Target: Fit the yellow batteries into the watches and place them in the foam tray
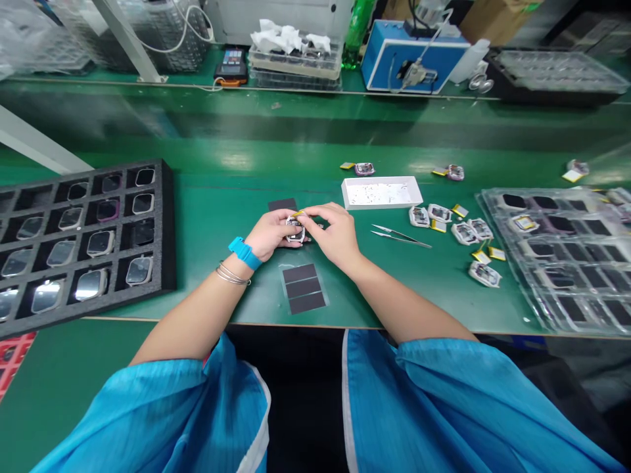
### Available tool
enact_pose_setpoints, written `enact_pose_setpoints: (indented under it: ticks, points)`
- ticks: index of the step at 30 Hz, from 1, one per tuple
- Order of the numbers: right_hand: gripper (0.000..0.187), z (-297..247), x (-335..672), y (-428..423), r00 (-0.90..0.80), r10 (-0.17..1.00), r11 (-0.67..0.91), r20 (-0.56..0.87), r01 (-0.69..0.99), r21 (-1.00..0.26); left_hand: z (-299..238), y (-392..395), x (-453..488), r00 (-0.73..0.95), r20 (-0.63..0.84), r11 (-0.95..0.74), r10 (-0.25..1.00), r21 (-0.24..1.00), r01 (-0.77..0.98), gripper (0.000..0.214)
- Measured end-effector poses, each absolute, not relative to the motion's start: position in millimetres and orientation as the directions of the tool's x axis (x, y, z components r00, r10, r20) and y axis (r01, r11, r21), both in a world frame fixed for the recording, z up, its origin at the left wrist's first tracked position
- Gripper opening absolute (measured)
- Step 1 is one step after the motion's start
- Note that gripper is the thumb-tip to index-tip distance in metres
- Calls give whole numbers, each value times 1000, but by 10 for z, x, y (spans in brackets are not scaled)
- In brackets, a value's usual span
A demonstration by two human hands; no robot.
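Note:
My left hand (270, 234) is closed around a small opened smartwatch case (296, 231) with its inner parts showing, above the green bench. The fingers of my right hand (336, 236) are bent over the case's upper right side, at a yellow-edged battery (298, 213). Whether the right fingertips pinch the battery or the case is too small to make out. Behind the hands lies a dark sheet (282, 204), partly covered. Nearer to me is a clear sheet with black adhesive strips (302, 288). Metal tweezers (400, 236) rest to the right of my right hand.
A black foam tray (170, 230) of watches stands at left. A white box (382, 205) with tiny parts sits behind the tweezers. Several opened watch cases (438, 212) with batteries lie at right, beside stacked clear trays (517, 263). A blue machine (389, 56) stands on the back shelf.

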State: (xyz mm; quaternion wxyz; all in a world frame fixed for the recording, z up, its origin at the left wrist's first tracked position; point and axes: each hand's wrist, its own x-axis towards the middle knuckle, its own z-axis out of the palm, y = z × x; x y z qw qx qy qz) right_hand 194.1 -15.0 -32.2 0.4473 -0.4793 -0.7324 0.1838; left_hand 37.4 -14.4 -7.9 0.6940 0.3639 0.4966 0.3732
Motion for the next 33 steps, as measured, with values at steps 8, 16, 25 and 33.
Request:
enact_pose_setpoints:
  ticks: [8, 16, 25, 33]
  points:
    - [27, -326, 1909, -177, -413, 722, 662, 555, 646, -380, -93, -52, 251, 286, -492, 569, 822, 698, -434, 25]
    - [49, -462, 1986, -53, -279, 870, 486, 406, 348, -802, -182, -43, 157, 399, -292, 441, 869, 823, -358, 43]
    - [85, -404, 1918, -138, -334, 937, 114, 100, 25, -993, -279, -74, 242, 370, -117, 244, 922, 917, -316, 68]
    - [69, 10, 2195, 653, -219, 949, 315, 227, 696, -645, 178, -100, -399, 233, -41, 147, 972, 875, -461, 36]
